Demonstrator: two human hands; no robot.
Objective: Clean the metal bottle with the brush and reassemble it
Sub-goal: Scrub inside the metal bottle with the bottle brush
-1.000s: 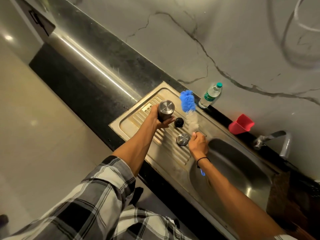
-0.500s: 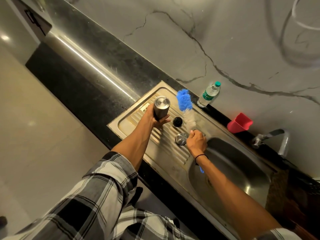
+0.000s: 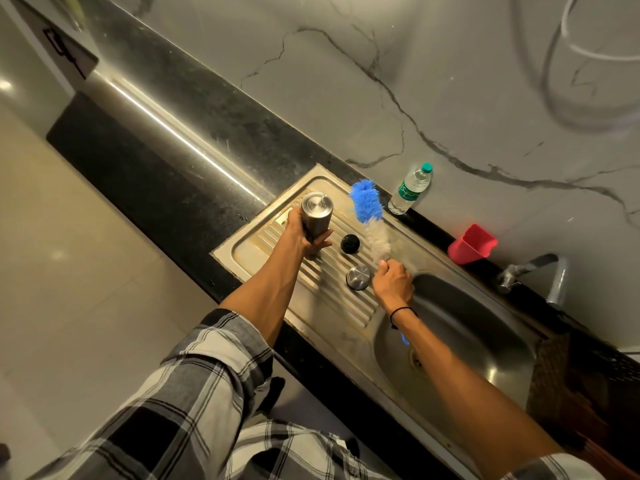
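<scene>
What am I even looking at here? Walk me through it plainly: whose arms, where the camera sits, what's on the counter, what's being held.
There is no machine here. The arms belong to a person wearing a camera on the head, so the single view looks forward and down over their own checked sleeves at a kitchen sink.

The left hand has its fingers wrapped round a metal bottle, turned so its flat base faces the camera. The right hand grips the handle of a long brush with blue and white bristles, which points away over the ribbed draining board.

On that board lie a black cap and a round metal lid, apparently the bottle's parts. Behind, by the wall, stand a plastic water bottle and a red cup. The tap is at the right.
</scene>
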